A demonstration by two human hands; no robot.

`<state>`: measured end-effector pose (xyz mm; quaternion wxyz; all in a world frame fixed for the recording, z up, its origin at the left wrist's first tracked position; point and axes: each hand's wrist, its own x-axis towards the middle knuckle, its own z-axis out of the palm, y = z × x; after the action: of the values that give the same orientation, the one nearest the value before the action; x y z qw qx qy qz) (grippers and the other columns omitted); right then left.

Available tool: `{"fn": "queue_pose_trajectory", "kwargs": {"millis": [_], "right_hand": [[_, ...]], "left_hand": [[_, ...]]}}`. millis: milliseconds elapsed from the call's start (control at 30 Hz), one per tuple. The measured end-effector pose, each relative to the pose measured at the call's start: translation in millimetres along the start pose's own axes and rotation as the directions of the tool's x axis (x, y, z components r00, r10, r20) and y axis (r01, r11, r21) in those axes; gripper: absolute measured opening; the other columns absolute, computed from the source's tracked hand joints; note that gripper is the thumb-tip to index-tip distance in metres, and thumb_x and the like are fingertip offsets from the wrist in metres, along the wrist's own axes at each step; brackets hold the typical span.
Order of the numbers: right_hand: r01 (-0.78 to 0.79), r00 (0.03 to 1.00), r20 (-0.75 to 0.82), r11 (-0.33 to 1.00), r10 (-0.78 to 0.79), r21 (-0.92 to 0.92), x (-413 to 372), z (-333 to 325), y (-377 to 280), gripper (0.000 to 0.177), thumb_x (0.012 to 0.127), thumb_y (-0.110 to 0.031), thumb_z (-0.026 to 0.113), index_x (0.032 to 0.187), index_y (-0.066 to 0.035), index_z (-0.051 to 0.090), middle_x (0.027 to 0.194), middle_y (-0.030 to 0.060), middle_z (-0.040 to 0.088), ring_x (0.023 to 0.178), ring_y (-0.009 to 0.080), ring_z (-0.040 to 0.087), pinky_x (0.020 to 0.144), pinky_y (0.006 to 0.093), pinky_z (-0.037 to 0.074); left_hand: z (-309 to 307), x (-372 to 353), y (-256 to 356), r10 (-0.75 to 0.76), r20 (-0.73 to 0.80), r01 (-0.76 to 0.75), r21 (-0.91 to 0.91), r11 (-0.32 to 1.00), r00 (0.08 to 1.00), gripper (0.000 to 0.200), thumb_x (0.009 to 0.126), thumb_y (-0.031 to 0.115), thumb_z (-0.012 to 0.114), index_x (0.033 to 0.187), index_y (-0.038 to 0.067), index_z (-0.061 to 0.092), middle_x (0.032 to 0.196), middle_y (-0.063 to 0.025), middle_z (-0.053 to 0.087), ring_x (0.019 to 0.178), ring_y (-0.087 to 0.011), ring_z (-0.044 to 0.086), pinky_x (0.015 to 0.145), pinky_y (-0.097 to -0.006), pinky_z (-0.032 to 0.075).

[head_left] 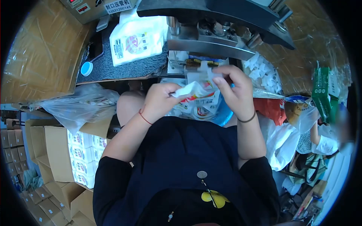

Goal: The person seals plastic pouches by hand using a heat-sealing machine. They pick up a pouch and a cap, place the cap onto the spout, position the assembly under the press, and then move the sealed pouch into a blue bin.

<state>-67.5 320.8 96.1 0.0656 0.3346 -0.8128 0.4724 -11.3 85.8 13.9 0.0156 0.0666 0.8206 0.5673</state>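
Closest to me, at my left side, an open carton point(56, 150) holds rows of small printed boxes point(85, 156). Above my dark shirt point(181, 150), my left hand point(160, 101) is closed around one end of a white printed pouch point(192, 89). My right hand point(233, 92) pinches its upper end between thumb and fingers, so the pouch hangs between both hands at mid-frame. Just beneath it lies a pile of similar pouches point(200, 109). Beyond them stands the sealing machine point(211, 41). To its left, a stack of white pouches point(137, 39) rests on a grey mat point(113, 69) near a blue cap point(86, 68). Far right, another person point(320, 141) sits by a green box point(322, 90).
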Motion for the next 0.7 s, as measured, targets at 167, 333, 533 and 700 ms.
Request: {"fn": "queue_pose_trajectory", "kwargs": {"millis": [167, 333, 533, 700], "right_hand": [[0.151, 0.982, 0.140, 0.971, -0.126, -0.184, 6, -16, 15, 0.011, 0.094, -0.013, 0.065, 0.096, -0.002, 0.067, 0.092, 0.0135, 0.069, 0.086, 0.0331, 0.065, 0.082, 0.0415, 0.051], [-0.069, 0.995, 0.069, 0.995, 0.074, -0.067, -5, -41, 20, 0.014, 0.097, -0.014, 0.064, 0.100, -0.001, 0.067, 0.091, 0.0102, 0.068, 0.082, 0.0227, 0.065, 0.073, 0.0331, 0.051], [0.060, 0.974, 0.226, 0.968, -0.003, -0.245, -8, -52, 34, 0.016, 0.097, -0.015, 0.062, 0.106, -0.003, 0.068, 0.095, 0.0129, 0.070, 0.093, 0.0320, 0.066, 0.081, 0.0385, 0.052], [0.007, 0.973, 0.227, 0.974, 0.046, -0.226, -9, -58, 38, 0.017, 0.095, -0.015, 0.063, 0.107, -0.004, 0.067, 0.102, 0.0146, 0.068, 0.098, 0.0369, 0.065, 0.084, 0.0456, 0.052]], "left_hand": [[31, -1, 16, -0.200, 0.318, 0.314, -0.364, 0.877, 0.927, 0.035, 0.099, 0.030, 0.071, 0.108, -0.004, 0.074, 0.090, -0.0027, 0.074, 0.080, -0.0067, 0.065, 0.075, -0.0247, 0.055], [61, 1, 1, -0.158, 0.346, 0.303, -0.421, 0.855, 0.925, 0.040, 0.096, 0.037, 0.073, 0.102, -0.002, 0.075, 0.083, -0.0027, 0.073, 0.075, -0.0054, 0.062, 0.070, -0.0246, 0.052], [67, 6, 19, -0.185, 0.465, 0.423, -0.482, 0.768, 0.866, 0.036, 0.099, 0.030, 0.071, 0.110, -0.004, 0.072, 0.097, -0.0054, 0.074, 0.086, -0.0081, 0.065, 0.081, -0.0260, 0.053], [70, 3, 19, -0.144, 0.583, 0.539, -0.590, 0.601, 0.799, 0.033, 0.098, 0.018, 0.070, 0.122, -0.004, 0.066, 0.116, -0.0095, 0.072, 0.103, -0.0129, 0.067, 0.095, -0.0303, 0.053]]}}
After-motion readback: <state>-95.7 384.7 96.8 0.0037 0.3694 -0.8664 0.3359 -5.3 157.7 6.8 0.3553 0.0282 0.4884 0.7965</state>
